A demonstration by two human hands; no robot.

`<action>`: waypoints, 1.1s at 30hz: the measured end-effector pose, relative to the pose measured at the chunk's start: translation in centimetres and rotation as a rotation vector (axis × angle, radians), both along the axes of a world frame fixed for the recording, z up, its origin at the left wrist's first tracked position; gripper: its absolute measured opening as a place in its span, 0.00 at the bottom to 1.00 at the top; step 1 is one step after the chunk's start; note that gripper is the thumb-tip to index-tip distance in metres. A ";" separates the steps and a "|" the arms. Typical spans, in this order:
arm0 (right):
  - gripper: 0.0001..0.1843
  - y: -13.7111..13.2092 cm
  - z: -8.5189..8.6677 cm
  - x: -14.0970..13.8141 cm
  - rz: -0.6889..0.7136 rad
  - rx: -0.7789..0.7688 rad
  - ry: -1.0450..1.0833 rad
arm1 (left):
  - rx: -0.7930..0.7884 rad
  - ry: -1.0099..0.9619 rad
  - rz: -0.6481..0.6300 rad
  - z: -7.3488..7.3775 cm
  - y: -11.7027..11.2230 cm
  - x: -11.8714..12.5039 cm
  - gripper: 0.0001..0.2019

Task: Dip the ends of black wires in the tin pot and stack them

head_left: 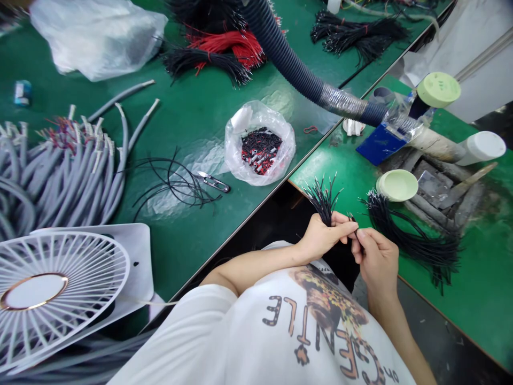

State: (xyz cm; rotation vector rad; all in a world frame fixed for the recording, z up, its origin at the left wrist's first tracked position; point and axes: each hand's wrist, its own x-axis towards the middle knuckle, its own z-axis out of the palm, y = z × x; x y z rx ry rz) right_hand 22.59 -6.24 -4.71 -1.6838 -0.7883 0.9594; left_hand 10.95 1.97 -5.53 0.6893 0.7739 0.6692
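Observation:
My left hand [326,233] is closed around a bundle of black wires [321,200], whose stripped silvery ends fan out above the fist. Close beside it, my right hand [375,251] pinches a short black wire end [353,220] between thumb and fingertips; the left thumb and forefinger meet at the same spot. The rest of that wire is hidden by the fingers. To the right of my hands, a second bundle of black wires [417,240] lies on the green bench, its bare ends by a pale green cup [397,185].
A clear plastic bag [282,163] of small black and red pieces sits on the left table, near thread snips [214,182]. Thick grey cables [60,187] and a white fan [36,291] stand left. A ribbed hose [296,69] reaches across to a soot-stained work spot [467,206].

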 end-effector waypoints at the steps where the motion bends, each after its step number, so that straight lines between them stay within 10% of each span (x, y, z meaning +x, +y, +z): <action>1: 0.20 0.0 0.0 0.0 -0.001 0.002 0.006 | -0.001 -0.001 0.005 0.0 0.0 0.0 0.20; 33: 0.19 -0.1 -0.4 0.0 -0.034 0.025 -0.069 | -0.002 -0.070 -0.007 0.0 0.0 0.0 0.19</action>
